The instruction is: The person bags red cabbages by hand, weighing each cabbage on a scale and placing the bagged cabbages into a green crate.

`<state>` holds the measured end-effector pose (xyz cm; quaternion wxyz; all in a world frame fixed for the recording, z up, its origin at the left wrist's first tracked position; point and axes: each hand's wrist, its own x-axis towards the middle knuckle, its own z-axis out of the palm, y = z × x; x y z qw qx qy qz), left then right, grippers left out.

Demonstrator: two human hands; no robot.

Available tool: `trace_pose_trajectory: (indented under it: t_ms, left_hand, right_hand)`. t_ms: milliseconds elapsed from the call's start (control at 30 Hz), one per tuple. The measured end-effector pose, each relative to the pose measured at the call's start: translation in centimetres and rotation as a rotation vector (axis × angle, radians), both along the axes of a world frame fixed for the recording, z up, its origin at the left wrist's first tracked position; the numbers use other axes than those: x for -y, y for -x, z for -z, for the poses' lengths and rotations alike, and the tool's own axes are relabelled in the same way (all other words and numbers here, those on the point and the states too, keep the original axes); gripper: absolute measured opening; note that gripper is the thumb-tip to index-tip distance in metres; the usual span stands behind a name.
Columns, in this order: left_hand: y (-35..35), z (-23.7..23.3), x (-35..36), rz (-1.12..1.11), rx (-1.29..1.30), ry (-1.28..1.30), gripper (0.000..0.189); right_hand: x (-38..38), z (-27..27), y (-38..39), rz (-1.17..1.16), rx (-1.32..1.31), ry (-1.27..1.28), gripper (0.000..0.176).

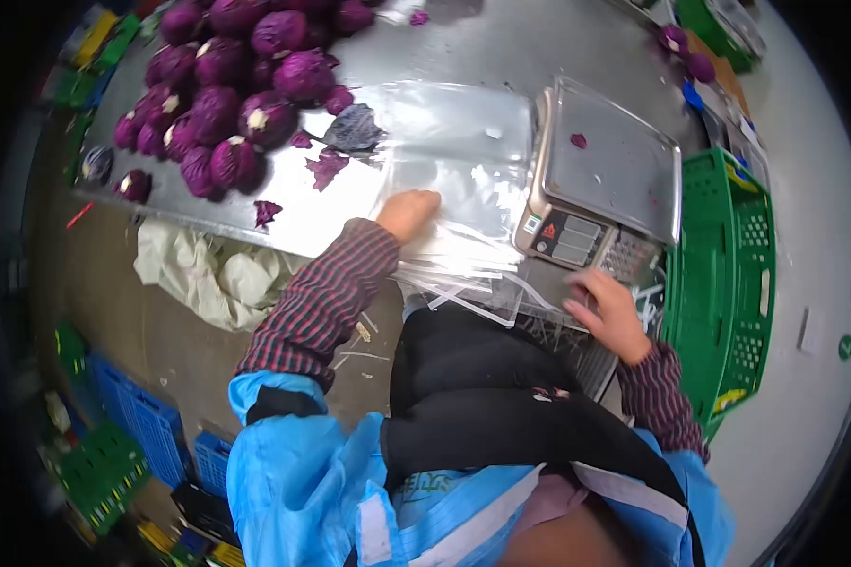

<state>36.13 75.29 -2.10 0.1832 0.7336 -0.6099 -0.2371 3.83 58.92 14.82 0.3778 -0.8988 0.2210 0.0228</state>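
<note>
My left hand [409, 215] rests with its fingers curled on the left edge of a stack of clear plastic bags [463, 180]; what its fingertips hold is too hidden to make out. Over the table's front edge, just below the keypad of the weighing scale [615, 146], is my right hand [603, 307], its fingers apart and holding nothing. White strips [454, 260] lie at the near end of the bags. A small purple leaf piece [578, 141] sits on the scale's plate.
Purple cabbages [215, 113] are piled on the metal table [425, 42] at the upper left, with loose leaves [326, 168] beside them. A green crate [719, 274] stands right of the scale. Below the table's left edge hangs a whitish sack [208, 274]; blue crates [132, 406] are on the floor.
</note>
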Motion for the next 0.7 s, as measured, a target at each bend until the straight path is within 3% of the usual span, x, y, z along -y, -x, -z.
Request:
trace_pose_trajectory:
  t_ms: [33, 100, 167, 233, 300, 367, 433, 467, 500, 533, 567, 600, 667, 700]
  left_hand:
    - [-0.5, -1.6, 0.1, 0.003, 0.003, -0.007, 0.008]
    - [-1.4, -2.6, 0.1, -0.025, -0.025, 0.025, 0.008]
    - [-1.9, -3.7, -0.3, -0.015, -0.013, 0.015, 0.011]
    - [-2.2, -3.4, -0.9, 0.009, -0.020, 0.012, 0.013]
    - [-1.7, -3.2, -1.1, -0.185, -0.139, -0.048, 0.018]
    - [-2.6, 1.0, -1.2, -0.161, -0.010, 0.099, 0.021]
    - [-3.0, 1.8, -0.8, -0.147, -0.060, 0.041, 0.016]
    - [-3.2, 1.8, -1.1, -0.293, 0.075, 0.105, 0.014]
    - [-3.7, 2.0, -1.5, -0.450, 0.226, 0.174, 0.012]
    - [-4.1, 3.8, -1.8, -0.613, 0.094, 0.114, 0.010]
    - [-5.3, 5.7, -2.0, -0.713, -0.200, 0.017, 0.010]
    - [-4.6, 5.0, -1.3, -0.687, -0.074, -0.008, 0.012]
    - [-4.1, 6.5, -0.4, -0.571, -0.223, 0.095, 0.012]
    - [-3.2, 5.5, 0.5, -0.601, -0.406, -0.020, 0.011]
  right_hand:
    - [0.4, 0.2, -1.6, -0.025, 0.025, 0.007, 0.036]
    - [2.7, 3.7, -0.7, 0.218, 0.104, 0.302, 0.044]
    - [7.7, 8.1, 2.7, 0.575, 0.103, 0.422, 0.047]
    - [13.6, 13.2, 7.4, 0.991, 0.115, 0.385, 0.049]
    - [17.9, 14.5, 10.3, 1.061, 0.155, 0.125, 0.048]
    - [19.8, 13.9, 11.4, 1.155, 0.203, 0.062, 0.045]
    - [20.9, 15.0, 11.9, 1.270, 0.282, 0.011, 0.044]
    - [21.6, 16.2, 13.6, 1.223, 0.237, -0.044, 0.044]
    - [22.8, 17.8, 15.5, 1.256, 0.093, -0.357, 0.046]
    - [20.8, 15.3, 12.7, 1.404, 0.120, -0.598, 0.051]
    - [20.8, 16.6, 13.5, 1.342, 0.168, -0.788, 0.074]
    - [21.8, 19.1, 15.5, 1.274, 0.214, -0.855, 0.074]
    - [22.2, 19.0, 15.3, 1.257, 0.227, -0.908, 0.070]
    - [22.7, 19.2, 15.4, 1.224, 0.237, -0.923, 0.066]
